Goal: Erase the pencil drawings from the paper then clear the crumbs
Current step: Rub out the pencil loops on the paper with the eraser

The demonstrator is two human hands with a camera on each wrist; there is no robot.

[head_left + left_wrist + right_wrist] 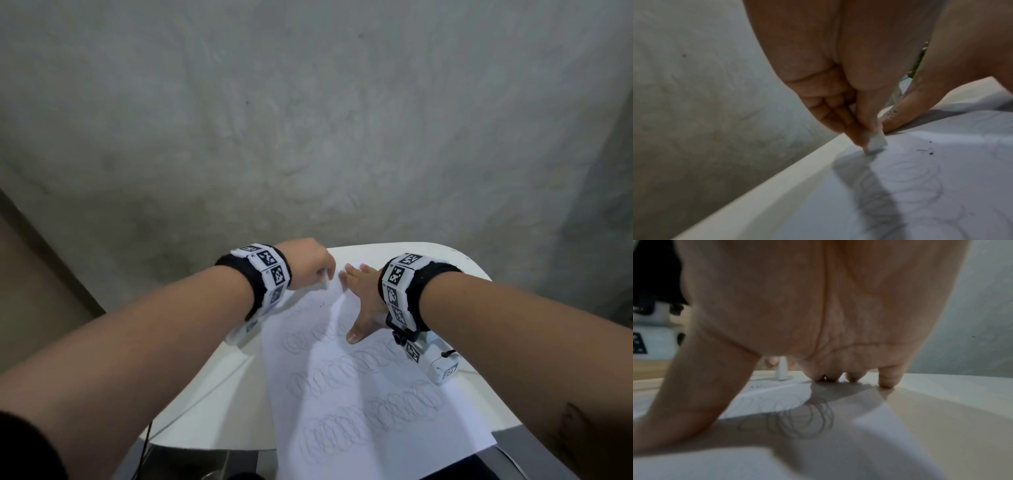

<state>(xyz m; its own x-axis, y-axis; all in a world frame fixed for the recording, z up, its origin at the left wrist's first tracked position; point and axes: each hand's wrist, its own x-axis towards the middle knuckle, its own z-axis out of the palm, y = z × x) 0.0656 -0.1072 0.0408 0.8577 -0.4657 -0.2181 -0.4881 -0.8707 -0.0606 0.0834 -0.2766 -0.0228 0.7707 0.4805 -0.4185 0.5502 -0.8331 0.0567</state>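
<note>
A white sheet of paper (370, 404) lies on a small white table (219, 394), covered with rows of looping pencil circles (376, 407). My left hand (310, 265) pinches a white eraser (324, 279) and holds its tip on the paper's far corner; the left wrist view shows the eraser (876, 142) touching the sheet. Dark crumbs (929, 150) lie just beside it. My right hand (359, 298) lies spread flat on the paper's far end, fingers straight, thumb (354, 334) stretched toward me. Its fingertips (888, 381) press at the sheet's edge.
A rough grey concrete wall (308, 120) rises just behind the table. The table's far rim (777, 186) runs close to the eraser. A thin dark cable (147, 442) hangs off the table's near left edge. The paper's near end overhangs the table.
</note>
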